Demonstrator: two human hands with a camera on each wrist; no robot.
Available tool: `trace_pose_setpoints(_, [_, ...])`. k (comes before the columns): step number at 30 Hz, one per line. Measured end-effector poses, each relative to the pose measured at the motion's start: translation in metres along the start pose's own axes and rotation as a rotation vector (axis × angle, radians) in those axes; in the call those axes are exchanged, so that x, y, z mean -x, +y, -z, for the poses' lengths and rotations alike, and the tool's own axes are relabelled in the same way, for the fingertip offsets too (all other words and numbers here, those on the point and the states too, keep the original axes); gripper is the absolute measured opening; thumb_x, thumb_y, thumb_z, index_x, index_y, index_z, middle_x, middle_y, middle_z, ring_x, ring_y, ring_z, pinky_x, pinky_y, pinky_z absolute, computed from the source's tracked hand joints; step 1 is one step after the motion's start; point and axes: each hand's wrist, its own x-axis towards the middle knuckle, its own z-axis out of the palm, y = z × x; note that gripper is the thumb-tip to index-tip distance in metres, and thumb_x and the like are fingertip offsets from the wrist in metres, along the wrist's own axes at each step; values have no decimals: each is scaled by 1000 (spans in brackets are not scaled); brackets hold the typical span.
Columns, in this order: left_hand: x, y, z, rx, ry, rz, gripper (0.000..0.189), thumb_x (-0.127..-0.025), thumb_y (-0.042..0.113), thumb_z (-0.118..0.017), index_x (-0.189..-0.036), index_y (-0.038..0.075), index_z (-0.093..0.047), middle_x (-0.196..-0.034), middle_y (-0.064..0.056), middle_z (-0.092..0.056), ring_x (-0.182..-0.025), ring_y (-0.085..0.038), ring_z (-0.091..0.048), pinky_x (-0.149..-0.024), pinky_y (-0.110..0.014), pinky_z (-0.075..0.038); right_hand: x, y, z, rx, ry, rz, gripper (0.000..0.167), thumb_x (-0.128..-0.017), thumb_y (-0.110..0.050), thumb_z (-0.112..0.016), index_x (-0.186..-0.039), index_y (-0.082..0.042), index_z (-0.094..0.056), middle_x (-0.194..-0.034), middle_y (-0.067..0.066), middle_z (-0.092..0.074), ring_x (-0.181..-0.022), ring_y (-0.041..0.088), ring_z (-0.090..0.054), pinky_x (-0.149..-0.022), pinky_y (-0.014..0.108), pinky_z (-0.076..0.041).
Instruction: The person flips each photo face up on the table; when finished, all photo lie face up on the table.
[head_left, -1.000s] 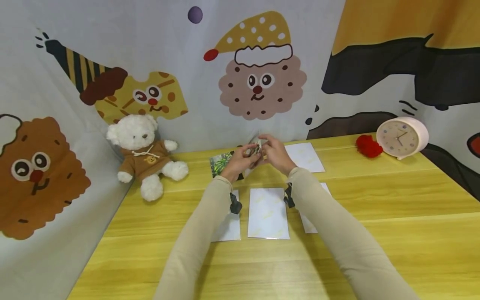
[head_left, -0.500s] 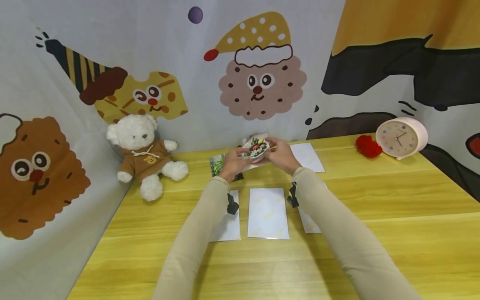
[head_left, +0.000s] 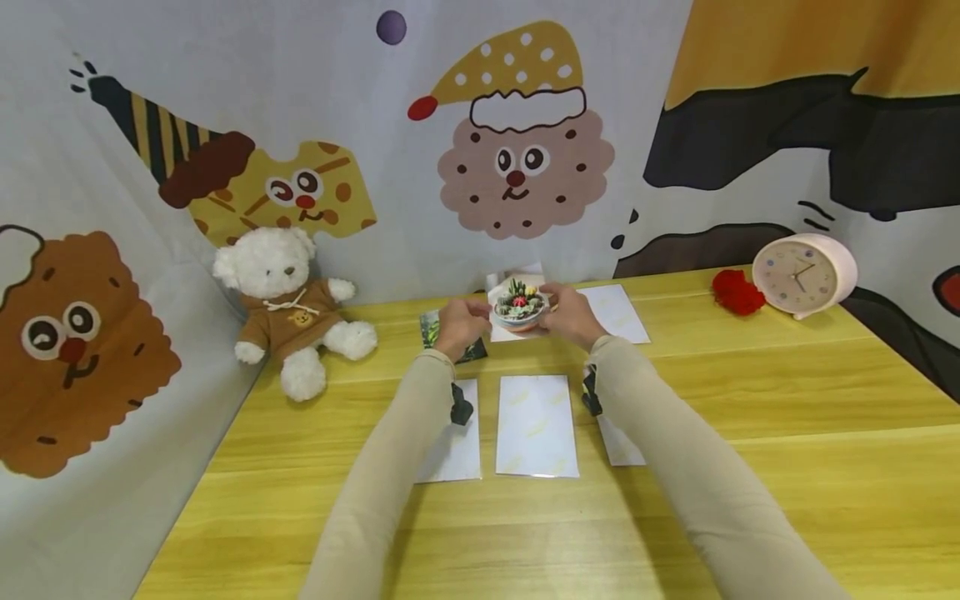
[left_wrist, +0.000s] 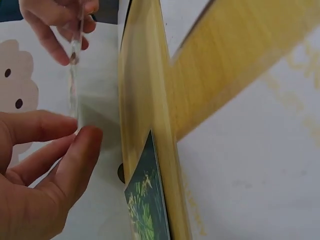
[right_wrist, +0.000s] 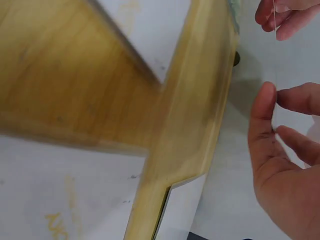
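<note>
A photo card [head_left: 519, 302] showing a bowl of cacti and succulents stands raised at the table's back edge, its picture facing the head camera. My left hand [head_left: 460, 327] pinches its left edge between thumb and fingers. On the opposite edge, my right hand [head_left: 573, 318] pinches it the same way. The left wrist view shows the card nearly edge-on above my left fingertips [left_wrist: 90, 137]. Thumb and two fingers meet on the card in the right wrist view, where my right hand [right_wrist: 285, 170] appears large. Partly behind my left hand lies a green plant card [head_left: 474, 351].
Three white cards lie in a front row: left [head_left: 461, 442], middle [head_left: 536, 427] and right [head_left: 621, 446], the outer two partly covered by my sleeves. Another white card [head_left: 618, 315] lies at the back. A teddy bear [head_left: 288, 312], red fluffy thing [head_left: 738, 292] and clock [head_left: 798, 275] stand around.
The succulent card, first tilted and mostly hidden between my hands, has turned its picture toward the head camera. My hands have moved apart to its two side edges.
</note>
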Motion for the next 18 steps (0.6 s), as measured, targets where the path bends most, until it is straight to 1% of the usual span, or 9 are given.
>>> trace_pose_setpoints(2, [0, -1, -1, 34, -20, 24, 36, -80, -11, -67, -114, 1, -74, -111, -19, -73, -88, -26, -71, -75, -34, -63, -2, 2, -2, 50, -6, -7, 70, -81, -2, -63, -149, -2, -45, -123, 22, -63, -98, 29, -60, -79, 34, -51])
trace_pose_setpoints(5, [-1, -3, -4, 49, -38, 58, 38, -79, -14, -68, -114, -1, -73, -114, -20, -72, -81, -26, -75, -70, -33, -64, -3, 4, -6, 128, -27, -16, 66, -82, -4, -66, -146, 1, -48, -117, 21, -67, -96, 27, -60, -81, 35, -52])
trace_pose_setpoints(7, [-3, -5, -6, 7, -31, 76, 37, -79, -13, -69, -113, 0, -73, -114, -19, -72, -78, -26, -76, -67, -31, -64, -3, 5, -8, 152, -47, -11, 64, -83, -6, -68, -143, 4, -50, -118, 23, -69, -97, 29, -63, -85, 38, -55])
trace_pose_setpoints(9, [-4, -6, -8, -37, -24, 88, 34, -79, -11, -71, -111, 0, -74, -113, -18, -73, -79, -27, -77, -66, -30, -64, -4, 6, -9, 177, -62, 3, 61, -84, -8, -69, -141, 6, -52, -124, 25, -67, -105, 33, -64, -94, 43, -55])
trace_pose_setpoints(12, [-5, -7, -10, -105, -17, 96, 29, -81, -9, -72, -108, 0, -74, -106, -19, -76, -80, -27, -78, -67, -31, -64, -5, 8, -11, 195, -72, 7, 59, -84, -6, -69, -138, 9, -53, -134, 26, -63, -123, 39, -60, -107, 48, -50])
trace_pose_setpoints(14, [-5, -7, -12, -153, -11, 94, 26, -80, -7, -73, -105, 1, -75, -103, -18, -77, -80, -26, -78, -67, -31, -64, -6, 10, -13, 216, -80, 5, 57, -84, -6, -69, -137, 9, -54, -138, 25, -60, -131, 41, -55, -112, 49, -47])
trace_pose_setpoints(18, [-5, -6, -14, -223, -4, 97, 26, -79, -7, -75, -103, 2, -77, -102, -16, -78, -76, -23, -78, -63, -28, -62, -9, 12, -17, 259, -102, -7, 58, -84, -9, -69, -137, 10, -54, -138, 25, -60, -130, 40, -56, -111, 49, -47])
